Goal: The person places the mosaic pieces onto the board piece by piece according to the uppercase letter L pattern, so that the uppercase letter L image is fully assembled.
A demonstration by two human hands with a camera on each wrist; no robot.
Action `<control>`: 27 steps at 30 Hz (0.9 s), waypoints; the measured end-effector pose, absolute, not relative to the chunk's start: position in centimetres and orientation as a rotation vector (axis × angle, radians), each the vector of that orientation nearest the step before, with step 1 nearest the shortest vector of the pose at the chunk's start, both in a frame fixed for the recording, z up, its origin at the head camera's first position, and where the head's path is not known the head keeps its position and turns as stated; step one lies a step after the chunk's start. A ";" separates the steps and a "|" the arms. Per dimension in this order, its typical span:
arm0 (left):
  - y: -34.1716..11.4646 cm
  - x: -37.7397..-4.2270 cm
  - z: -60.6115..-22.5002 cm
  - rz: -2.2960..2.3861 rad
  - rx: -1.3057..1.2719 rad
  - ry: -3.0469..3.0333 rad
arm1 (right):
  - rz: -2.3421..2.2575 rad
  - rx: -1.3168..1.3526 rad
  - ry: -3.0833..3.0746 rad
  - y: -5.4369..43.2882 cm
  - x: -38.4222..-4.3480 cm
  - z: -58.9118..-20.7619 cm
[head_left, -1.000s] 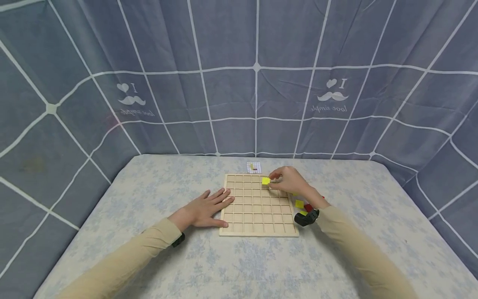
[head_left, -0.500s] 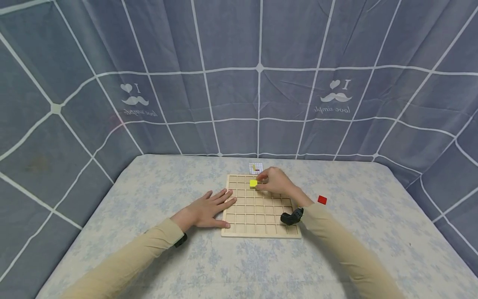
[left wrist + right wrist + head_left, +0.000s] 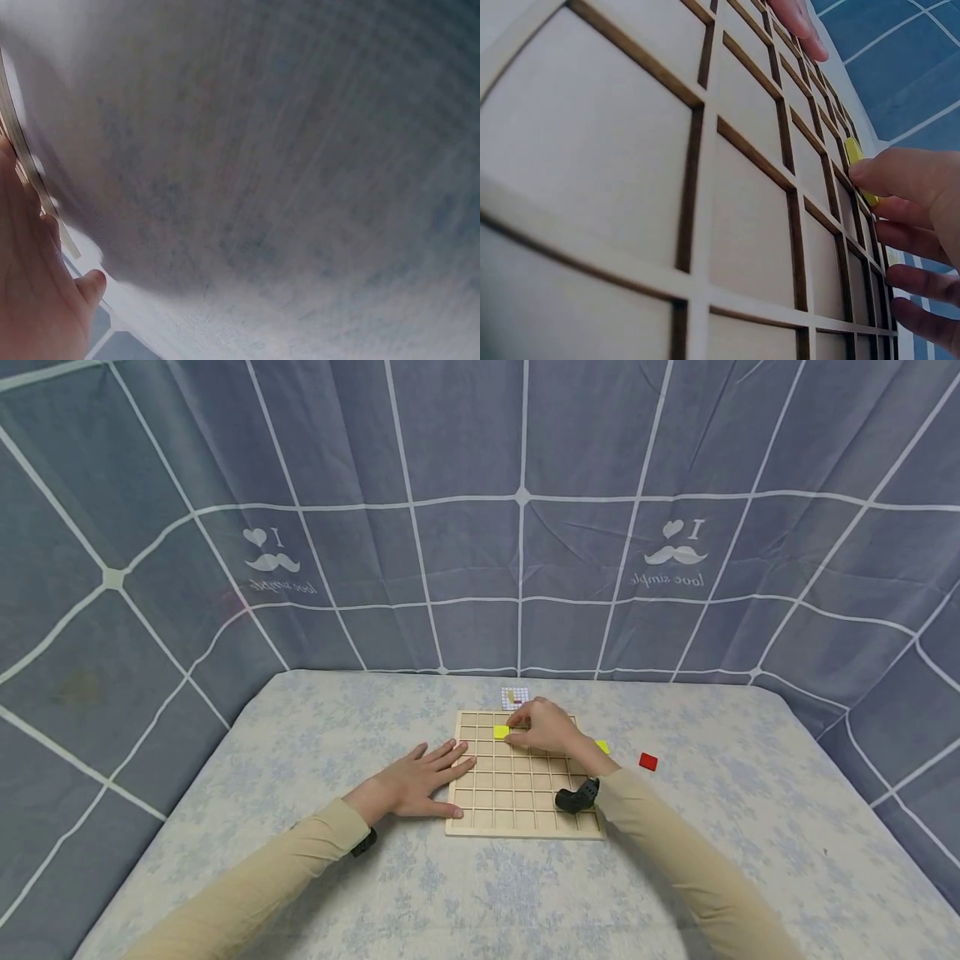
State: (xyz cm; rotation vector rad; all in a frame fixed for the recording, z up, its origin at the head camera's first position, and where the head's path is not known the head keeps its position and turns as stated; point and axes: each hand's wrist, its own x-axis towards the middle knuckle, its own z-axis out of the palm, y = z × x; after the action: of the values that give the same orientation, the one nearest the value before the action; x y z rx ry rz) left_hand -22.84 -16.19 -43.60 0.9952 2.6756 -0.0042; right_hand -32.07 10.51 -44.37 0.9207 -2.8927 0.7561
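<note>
A pale wooden grid board [image 3: 495, 818] lies on the cloth-covered table, divided by thin raised slats. My right hand [image 3: 547, 727] pinches a yellow square tile [image 3: 501, 732] between thumb and fingers, over a cell near the board's far left part. In the right wrist view the yellow tile [image 3: 854, 152] stands slightly tilted at the slats, under the thumb; whether it is fully down in a cell cannot be told. My left hand [image 3: 416, 782] rests with spread, straight fingers on the board's left edge. The left wrist view shows part of that hand [image 3: 37, 277] beside the board's edge.
Just behind the board is a small printed grid card [image 3: 517, 695] with yellow and dark red squares. A red tile [image 3: 648, 762] lies right of the board. Another yellow tile [image 3: 602, 747] shows partly behind the right forearm, which may hide more tiles. Grey-blue curtains surround the table.
My right hand has carried the yellow tile leftward and a little nearer over the board, then lowered it. The right forearm now covers tiles seen earlier. My left hand stays in place.
</note>
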 end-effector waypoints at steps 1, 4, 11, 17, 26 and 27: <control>-16.2 -22.8 -43.6 -0.009 0.994 2.676 | 0.759 0.918 -2.894 10.5 -32.0 -44.3; -16.2 -22.8 -43.6 -0.017 0.995 2.677 | 0.766 0.908 -2.906 10.4 -31.9 -44.2; -16.1 -22.7 -43.6 -0.018 0.998 2.674 | 0.788 0.933 -2.901 10.6 -31.8 -44.1; -16.1 -22.7 -43.6 -0.012 0.999 2.678 | 0.807 0.958 -2.884 10.6 -31.8 -44.1; -16.1 -22.7 -43.7 -0.010 0.994 2.673 | 0.780 1.002 -2.852 10.6 -32.0 -44.5; -16.1 -22.7 -43.7 -0.008 0.991 2.673 | 0.788 0.999 -2.854 10.6 -32.0 -44.5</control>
State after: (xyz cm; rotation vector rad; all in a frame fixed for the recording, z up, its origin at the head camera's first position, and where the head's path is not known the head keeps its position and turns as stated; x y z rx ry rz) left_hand -22.74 -16.08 -43.69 0.9913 2.6726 -0.0081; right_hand -31.98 10.59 -44.47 0.9994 -2.8535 0.7877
